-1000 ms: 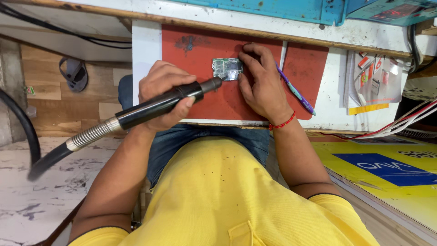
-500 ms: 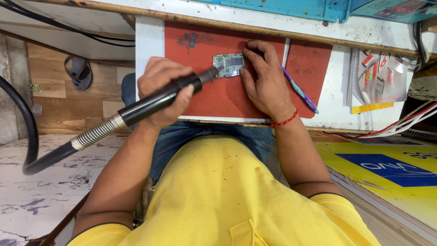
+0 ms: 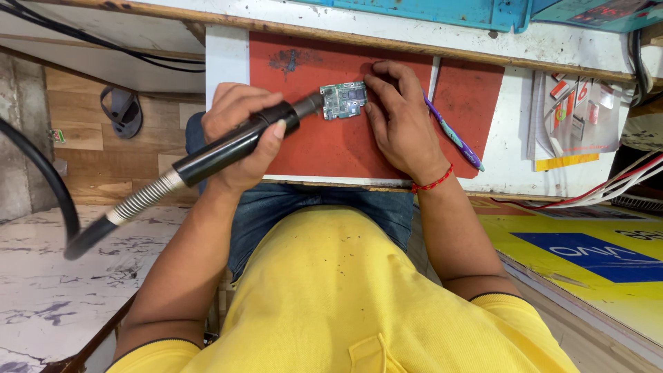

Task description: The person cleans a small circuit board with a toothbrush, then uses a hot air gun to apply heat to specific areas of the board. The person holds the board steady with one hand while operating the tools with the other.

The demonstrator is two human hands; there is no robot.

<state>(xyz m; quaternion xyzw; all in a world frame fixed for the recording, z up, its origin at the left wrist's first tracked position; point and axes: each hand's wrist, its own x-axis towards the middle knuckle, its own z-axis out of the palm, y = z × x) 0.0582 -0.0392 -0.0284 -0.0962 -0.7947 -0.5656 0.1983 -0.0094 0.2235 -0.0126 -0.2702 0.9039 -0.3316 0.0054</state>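
Seen from above, a person in a yellow shirt sits at a white bench with a red mat (image 3: 324, 148) on it. The left hand (image 3: 238, 135) has its fingers wrapped around a black hot-air tool (image 3: 238, 143) with a springy hose; its nozzle touches the left edge of a small green circuit board (image 3: 344, 100). The board lies flat on the mat, near its upper middle. The right hand (image 3: 399, 121) rests palm down just beside the board, its fingertips pressing the board's right edge. A purple pen (image 3: 452, 135) lies right of that hand.
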